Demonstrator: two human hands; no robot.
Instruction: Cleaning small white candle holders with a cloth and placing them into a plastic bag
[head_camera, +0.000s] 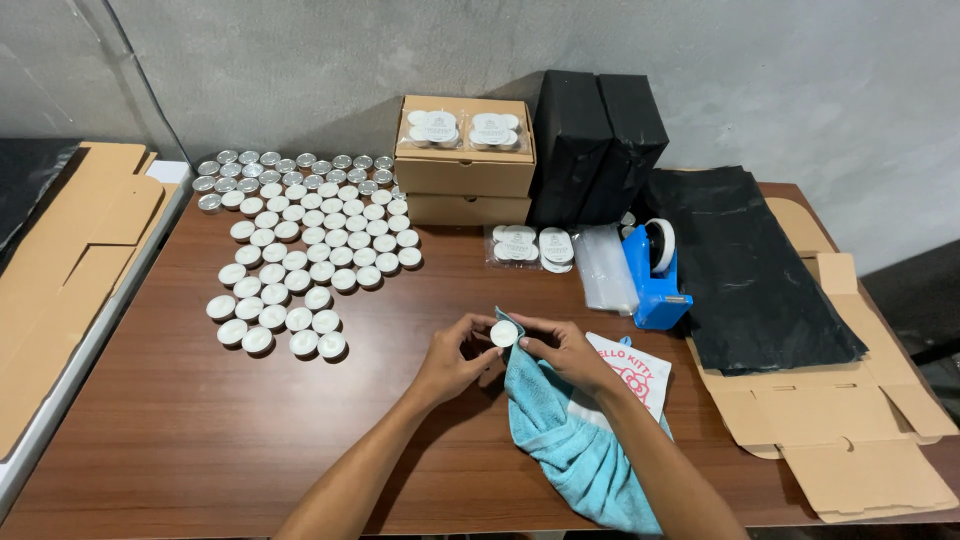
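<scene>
Both hands (505, 345) pinch one tealight (504, 333) in a blue cloth (570, 440); boxed tealights (465, 130) behind.

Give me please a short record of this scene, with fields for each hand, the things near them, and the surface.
left hand: fingers on a white tealight candle, held together with the other hand
right hand: holds the same candle against a light blue cloth
near: rows of tealight candles at the left; blue tape dispenser at the right
behind: two stacked cardboard boxes, black boxes
surface: brown wooden table
</scene>
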